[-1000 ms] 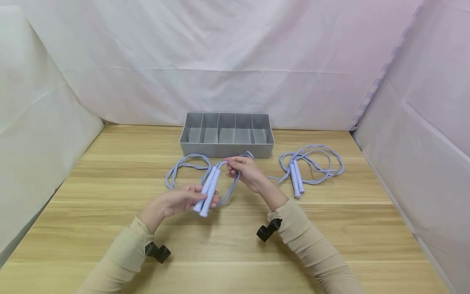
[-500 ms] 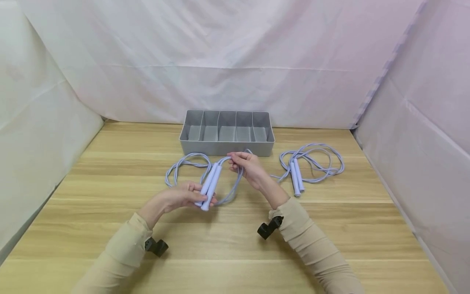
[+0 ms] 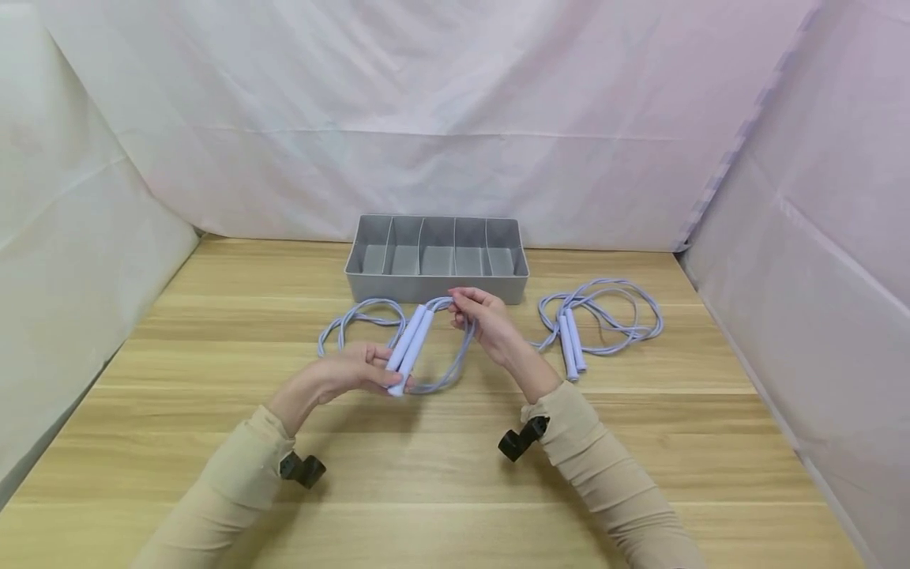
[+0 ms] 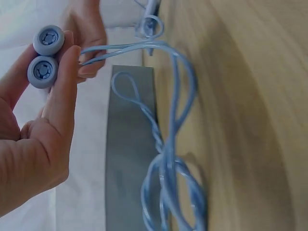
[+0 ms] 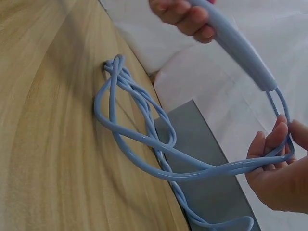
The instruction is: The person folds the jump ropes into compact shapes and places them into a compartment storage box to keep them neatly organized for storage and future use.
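Watching from the head view, I see that both hands have shifted slightly toward the far side over the last second, carrying the paired handles [image 3: 410,348] with them. The left hand [image 3: 348,373] grips these near their lower ends; the right hand [image 3: 490,325] pinches the rope [image 3: 449,378] just beyond their far ends. To me, that keeps handles and cord gathered as one bundle, near the front of the grey box [image 3: 435,289]. A rope coil [image 3: 355,314] lies on the table [image 3: 398,518] left of the handles, and a second jump rope [image 3: 607,316] lies to the right. The right hand hides part of the cord behind it, so I can't tell which lengths join.

From the left wrist, I get the handles end-on: two round end caps [image 4: 42,72] touching, held between thumb and fingers. Their length is foreshortened, and the right hand's pinch is partly lost behind the left fingers.

Through the right wrist, I make out the cord bent round in the right hand, its thumb cut off at the right edge. One handle hides the other, and the left hand is cropped at the top.
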`<state>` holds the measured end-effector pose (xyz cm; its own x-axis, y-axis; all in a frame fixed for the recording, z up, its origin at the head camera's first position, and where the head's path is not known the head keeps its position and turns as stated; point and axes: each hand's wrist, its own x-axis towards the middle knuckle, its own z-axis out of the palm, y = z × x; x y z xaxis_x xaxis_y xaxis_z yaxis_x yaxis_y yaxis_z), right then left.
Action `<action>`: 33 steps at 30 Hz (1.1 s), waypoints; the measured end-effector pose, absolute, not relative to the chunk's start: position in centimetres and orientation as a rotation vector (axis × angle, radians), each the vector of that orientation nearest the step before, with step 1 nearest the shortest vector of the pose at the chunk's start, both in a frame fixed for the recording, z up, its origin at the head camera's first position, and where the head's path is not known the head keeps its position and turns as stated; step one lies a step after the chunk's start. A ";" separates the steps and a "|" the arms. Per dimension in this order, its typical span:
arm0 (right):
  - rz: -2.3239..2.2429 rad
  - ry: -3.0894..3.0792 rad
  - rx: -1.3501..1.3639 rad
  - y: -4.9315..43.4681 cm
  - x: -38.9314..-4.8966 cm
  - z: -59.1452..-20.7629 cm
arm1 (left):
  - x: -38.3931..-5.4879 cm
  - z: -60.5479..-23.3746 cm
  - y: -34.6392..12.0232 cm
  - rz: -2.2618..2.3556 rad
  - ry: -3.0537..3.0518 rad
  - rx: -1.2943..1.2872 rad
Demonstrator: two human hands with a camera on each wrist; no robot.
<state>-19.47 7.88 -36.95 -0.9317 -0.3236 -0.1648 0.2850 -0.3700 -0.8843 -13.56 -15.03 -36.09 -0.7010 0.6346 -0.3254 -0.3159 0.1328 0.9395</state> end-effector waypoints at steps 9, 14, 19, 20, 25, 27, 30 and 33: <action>-2.358 1.495 -0.168 7.2 -19.0 -37.1 | -14.4 -33.5 -15.7 1.769 1.769 0.323; -2.377 1.506 -0.258 6.6 -18.8 -36.6 | -14.9 -32.6 -15.9 1.915 1.727 0.301; -2.380 1.577 -0.186 5.9 -18.5 -36.3 | -15.4 -32.0 -16.2 2.116 1.675 0.282; -2.384 1.606 -0.149 5.8 -18.5 -36.2 | -15.5 -31.9 -16.3 2.143 1.671 0.279; -2.402 1.921 -0.090 5.1 -18.5 -36.2 | -15.5 -31.8 -16.0 2.267 1.617 0.222; -2.317 2.230 -0.233 4.9 -18.4 -36.4 | -15.5 -31.7 -15.7 2.314 1.579 0.166; -1.884 2.833 -0.568 4.6 -18.0 -37.0 | -15.6 -31.7 -15.2 2.340 1.580 0.084; -1.250 3.209 -0.926 4.3 -17.4 -37.4 | -15.8 -31.7 -14.9 2.241 1.753 0.022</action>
